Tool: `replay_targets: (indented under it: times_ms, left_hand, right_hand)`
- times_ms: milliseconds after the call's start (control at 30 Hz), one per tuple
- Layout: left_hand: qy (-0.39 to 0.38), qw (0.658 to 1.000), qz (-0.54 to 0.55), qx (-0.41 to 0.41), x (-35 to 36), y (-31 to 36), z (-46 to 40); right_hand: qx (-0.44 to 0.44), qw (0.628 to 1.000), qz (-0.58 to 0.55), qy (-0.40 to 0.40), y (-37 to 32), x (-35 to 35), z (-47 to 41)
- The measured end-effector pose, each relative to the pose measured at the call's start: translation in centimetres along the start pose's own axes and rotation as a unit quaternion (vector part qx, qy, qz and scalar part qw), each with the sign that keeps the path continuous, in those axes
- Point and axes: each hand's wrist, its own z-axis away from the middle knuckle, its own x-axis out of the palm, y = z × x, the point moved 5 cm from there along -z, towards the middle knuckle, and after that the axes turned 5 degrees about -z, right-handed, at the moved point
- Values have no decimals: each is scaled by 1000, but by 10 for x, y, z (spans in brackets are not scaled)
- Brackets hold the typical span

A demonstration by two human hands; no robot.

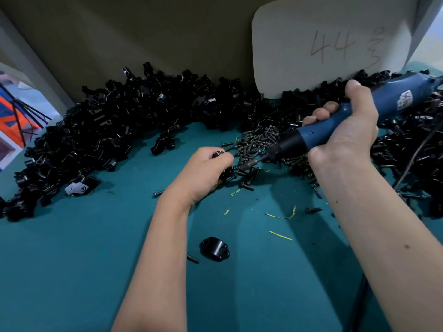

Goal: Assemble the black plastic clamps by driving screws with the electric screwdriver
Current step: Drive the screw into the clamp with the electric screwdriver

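My right hand (345,130) grips the blue electric screwdriver (374,109), which slants down to the left. Its bit (250,164) points at the black clamp part (221,155) that my left hand (206,173) holds curled in its fingers, just above the teal table (72,259). A heap of dark screws (261,142) lies right behind the bit. One black clamp half (214,249) with two holes sits alone on the table between my forearms. A loose screw (193,258) lies beside it.
A long pile of black clamp parts (100,130) curves along the back and left. More parts (412,149) are heaped at the right, with the tool's cable (412,159) over them. A white card marked 44 (330,44) leans on the back wall. Yellow shreds lie scattered.
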Motion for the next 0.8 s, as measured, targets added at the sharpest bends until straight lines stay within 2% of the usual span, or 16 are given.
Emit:
replay_targets:
  times_ms: [367, 800]
  left_hand:
    - [-40, 998, -48, 3, 5, 4, 0]
    - [-58, 997, -52, 8, 8, 6, 0]
  right_hand:
    - [7, 1000, 15, -19, 1, 3, 2]
    - [1, 999, 22, -46, 0, 8, 4]
